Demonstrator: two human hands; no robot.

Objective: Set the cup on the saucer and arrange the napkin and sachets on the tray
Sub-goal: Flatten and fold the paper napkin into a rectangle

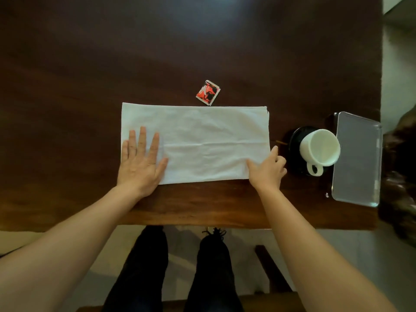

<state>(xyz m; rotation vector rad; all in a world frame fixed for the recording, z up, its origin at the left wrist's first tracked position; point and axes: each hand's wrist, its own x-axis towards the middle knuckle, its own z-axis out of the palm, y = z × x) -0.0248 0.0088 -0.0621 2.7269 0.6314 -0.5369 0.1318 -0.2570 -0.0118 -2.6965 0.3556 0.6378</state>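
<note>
Cup: white cup (319,147) sits on the dark saucer (293,140) at right of centre, tipped so its mouth faces the camera, handle toward the lower edge of the frame. Judged done or nearly so; the tilt may want correcting.
Napkin: white napkin (198,143) lies flat at centre of frame, folded into a long rectangle, one crease across its middle. Not on the tray.
Left hand: left hand (140,162) flat, fingers spread, palm pressing the napkin's lower-left corner.
Right hand: right hand (267,168) at the napkin's lower-right corner; grip pinches the cloth edge between thumb and fingers.
Sachet: one red-and-black sachet (208,93) just above the napkin's upper edge, on bare wood. No other sachet in view.
Tray: clear rectangular tray (358,163) at right edge of frame, just beside the cup, nothing on it.
Left to do (judgement): finish folding the napkin, move napkin and sachet onto the tray.
Surface: dark brown wooden tabletop (90,75), glossy, light glare at top centre.
Room: pale floor below the near edge; the person's dark trousers and a shoe show there; dim lighting.
</note>
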